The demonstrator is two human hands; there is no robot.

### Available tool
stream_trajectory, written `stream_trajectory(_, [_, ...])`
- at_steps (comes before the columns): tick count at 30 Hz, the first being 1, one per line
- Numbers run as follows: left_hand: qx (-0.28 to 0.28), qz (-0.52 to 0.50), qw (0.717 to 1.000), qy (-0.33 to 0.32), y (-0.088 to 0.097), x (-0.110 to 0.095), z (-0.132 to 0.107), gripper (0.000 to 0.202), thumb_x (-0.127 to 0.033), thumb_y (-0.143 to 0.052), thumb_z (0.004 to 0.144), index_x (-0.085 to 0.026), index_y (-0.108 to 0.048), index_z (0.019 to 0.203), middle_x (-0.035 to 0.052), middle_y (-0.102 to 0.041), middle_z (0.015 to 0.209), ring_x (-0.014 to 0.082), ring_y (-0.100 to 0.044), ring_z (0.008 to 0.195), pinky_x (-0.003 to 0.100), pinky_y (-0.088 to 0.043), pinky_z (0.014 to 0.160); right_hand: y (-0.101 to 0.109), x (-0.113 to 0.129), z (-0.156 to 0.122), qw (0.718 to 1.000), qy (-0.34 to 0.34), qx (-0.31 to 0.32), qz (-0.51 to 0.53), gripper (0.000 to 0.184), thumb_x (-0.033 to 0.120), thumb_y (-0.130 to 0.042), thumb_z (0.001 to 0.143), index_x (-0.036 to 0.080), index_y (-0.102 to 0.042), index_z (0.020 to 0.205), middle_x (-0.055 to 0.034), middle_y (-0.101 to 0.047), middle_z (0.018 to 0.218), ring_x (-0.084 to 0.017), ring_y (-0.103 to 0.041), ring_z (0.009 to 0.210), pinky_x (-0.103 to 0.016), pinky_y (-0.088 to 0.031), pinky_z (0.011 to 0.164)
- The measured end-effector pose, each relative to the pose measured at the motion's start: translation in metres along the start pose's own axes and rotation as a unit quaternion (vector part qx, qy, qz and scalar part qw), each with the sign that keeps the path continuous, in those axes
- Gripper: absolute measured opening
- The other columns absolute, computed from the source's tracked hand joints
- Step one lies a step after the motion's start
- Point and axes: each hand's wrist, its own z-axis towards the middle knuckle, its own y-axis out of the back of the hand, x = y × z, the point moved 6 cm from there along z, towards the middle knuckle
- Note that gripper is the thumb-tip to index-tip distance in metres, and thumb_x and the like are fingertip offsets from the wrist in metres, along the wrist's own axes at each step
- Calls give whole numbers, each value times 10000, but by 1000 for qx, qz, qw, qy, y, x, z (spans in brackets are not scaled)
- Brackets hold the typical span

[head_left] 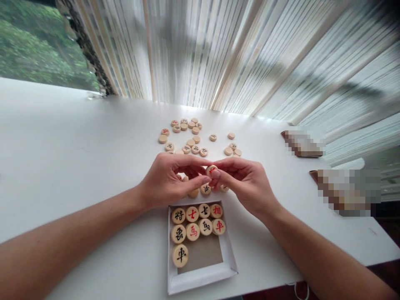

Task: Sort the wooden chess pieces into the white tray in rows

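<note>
My left hand and my right hand meet above the white table, fingers curled. Between their fingertips sits a round wooden chess piece with a red character; both hands pinch it. Just below the hands stands a shallow white box with a brown floor, holding several wooden pieces with black and red characters in rows along its far side. A few more pieces lie on the table under my fingers, partly hidden.
Several loose wooden pieces are scattered on the table beyond the hands. Two blurred objects lie at the right. Striped curtains hang behind; a window with greenery is at upper left. The table's edge runs along the lower right.
</note>
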Motion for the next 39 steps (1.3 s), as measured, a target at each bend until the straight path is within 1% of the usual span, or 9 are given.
stream_trajectory(3, [-4,-1,1000,5,0,2,1,253,-68,-849,836,-103,-845,1087,74,-858,892,145,-820,752,159,-677,703,1,1,-2,1000,4,1,-11,106,251,-865,904,179,-862,982,-33,-834,749,-133,-787,610,-195,-659,589])
stream_trajectory(5, [-9,-8,1000,10,0,3,0,252,-76,-852,833,-101,-846,1084,78,-856,901,145,-818,756,160,-677,700,1,0,-2,1000,3,2,-2,112,245,-847,920,181,-857,1012,-33,-837,758,-140,-793,615,-207,-667,596])
stream_trajectory(9, [-16,-18,1000,18,0,5,0,245,-93,-859,828,-91,-842,1072,89,-852,902,148,-815,756,170,-679,698,0,-1,-2,1000,1,5,18,148,251,-852,920,174,-827,1044,-33,-830,745,-151,-794,620,-233,-680,610])
stream_trajectory(13, [-5,-22,1000,21,0,7,-1,250,-99,-861,828,-89,-838,1076,85,-848,907,135,-804,752,166,-675,702,-2,-1,-1,1000,-4,6,27,150,267,-868,909,167,-802,1000,-33,-825,743,-141,-787,625,-222,-680,617])
stream_trajectory(20, [-7,-18,999,33,1,10,-1,247,-131,-875,832,-102,-840,1075,79,-843,911,139,-797,755,182,-671,705,-2,2,-2,1000,1,7,12,157,284,-863,914,160,-803,989,-29,-812,737,-142,-775,623,-239,-682,610])
stream_trajectory(24, [-13,-21,999,31,2,11,-2,256,-149,-876,841,-103,-838,1090,87,-848,925,148,-804,766,197,-680,717,-3,2,-2,1000,6,13,17,225,298,-915,859,161,-804,999,-33,-820,751,-149,-777,629,-255,-694,622])
stream_trajectory(27, [-12,-16,999,34,2,11,-2,268,-167,-879,845,-109,-841,1104,93,-852,942,155,-808,771,205,-685,720,-2,1,-2,1000,2,12,19,269,284,-956,806,173,-804,998,-37,-833,802,-154,-789,662,-254,-700,638])
stream_trajectory(33, [-14,-1,999,37,4,12,-2,279,-196,-887,847,-134,-854,1117,100,-861,962,179,-820,791,226,-698,733,-1,-2,-2,1000,-8,5,14,320,283,-988,755,188,-800,996,-48,-840,862,-173,-801,729,-289,-717,703])
stream_trajectory(39, [-14,17,999,31,5,11,-3,274,-221,-864,877,-146,-855,1139,120,-862,1037,214,-836,881,258,-710,796,1,-5,0,1000,-8,4,28,352,260,-1016,706,191,-818,988,-42,-830,851,-165,-795,769,-249,-702,696])
